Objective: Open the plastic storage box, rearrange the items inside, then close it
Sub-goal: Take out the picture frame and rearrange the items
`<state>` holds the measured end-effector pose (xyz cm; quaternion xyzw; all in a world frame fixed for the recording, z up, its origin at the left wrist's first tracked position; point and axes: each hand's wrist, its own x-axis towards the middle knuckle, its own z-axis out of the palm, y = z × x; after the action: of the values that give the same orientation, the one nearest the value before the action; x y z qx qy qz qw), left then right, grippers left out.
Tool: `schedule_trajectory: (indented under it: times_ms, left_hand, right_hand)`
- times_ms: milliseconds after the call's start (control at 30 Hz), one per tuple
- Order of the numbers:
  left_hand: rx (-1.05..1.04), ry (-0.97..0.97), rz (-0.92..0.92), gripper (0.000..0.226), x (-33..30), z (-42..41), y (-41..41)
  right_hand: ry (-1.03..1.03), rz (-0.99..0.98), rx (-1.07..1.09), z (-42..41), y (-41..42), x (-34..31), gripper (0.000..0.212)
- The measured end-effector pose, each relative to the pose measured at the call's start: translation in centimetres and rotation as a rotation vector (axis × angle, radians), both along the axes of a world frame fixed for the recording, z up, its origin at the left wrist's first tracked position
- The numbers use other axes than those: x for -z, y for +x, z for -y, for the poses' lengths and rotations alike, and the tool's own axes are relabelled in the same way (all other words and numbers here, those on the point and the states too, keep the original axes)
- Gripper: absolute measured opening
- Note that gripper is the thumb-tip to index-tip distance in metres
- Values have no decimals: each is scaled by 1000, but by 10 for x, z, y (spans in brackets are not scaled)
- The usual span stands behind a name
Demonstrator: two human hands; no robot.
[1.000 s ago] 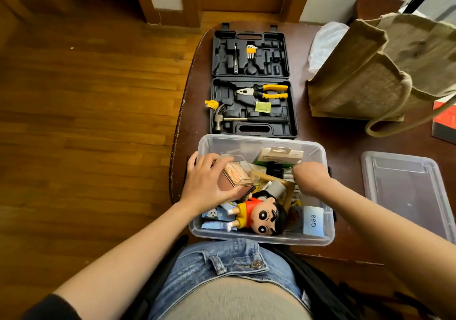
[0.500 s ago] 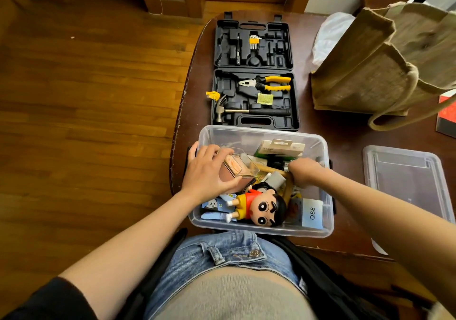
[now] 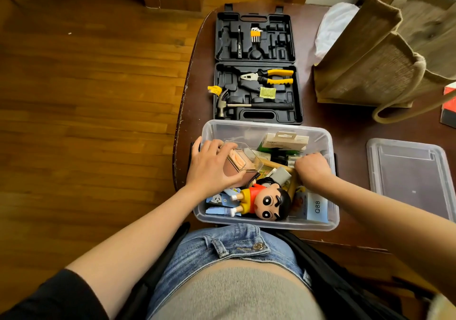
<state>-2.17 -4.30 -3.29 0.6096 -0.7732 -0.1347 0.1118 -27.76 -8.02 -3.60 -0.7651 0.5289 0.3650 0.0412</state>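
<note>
Both hands' grip unchanged, box [image 3: 266, 132] open.

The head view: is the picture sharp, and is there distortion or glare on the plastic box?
Head view: mostly sharp on the hands, left and right; wide-angle lens bends the table edge and floor boards; soft window glare on the plastic box wall and the lid; no harsh shadows.
</note>
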Motion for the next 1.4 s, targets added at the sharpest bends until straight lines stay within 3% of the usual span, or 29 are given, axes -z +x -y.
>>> schedule_trajectory:
  times_ms: [333, 500, 767, 867, 967, 1067, 1200, 1400]
  left_hand:
    - [3, 0, 5, 64, 0, 1, 0]
    - [-1, -43, -105, 63, 0, -1, 2]
    - [-91, -111, -357, 63, -3, -4, 3]
    - [-69, -140, -375, 56, -2, -5, 3]
    - [-69, -135, -383, 53, 0, -5, 4]
    - [-79, -90, -410, 54, -1, -5, 3]
    - [-110, -32, -474, 56, -3, -5, 2]
    - [-174, -19, -513, 59, -3, -4, 3]
  right_hand:
    - [73, -23, 16, 3, 10, 4, 17]
    - [88, -8, 73, 1, 15, 1, 17]
    - [-22, 352, 206, 13, 31, -24, 22]
    - [81, 380, 269, 16, 47, -20, 19]
    - [258, 400, 409, 19, 57, -10, 42]
    - [286, 462, 498, 26, 58, -8, 56]
    - [328, 591, 619, 38, 48, -8, 41]
    - [582, 693, 746, 45, 31, -21, 25]
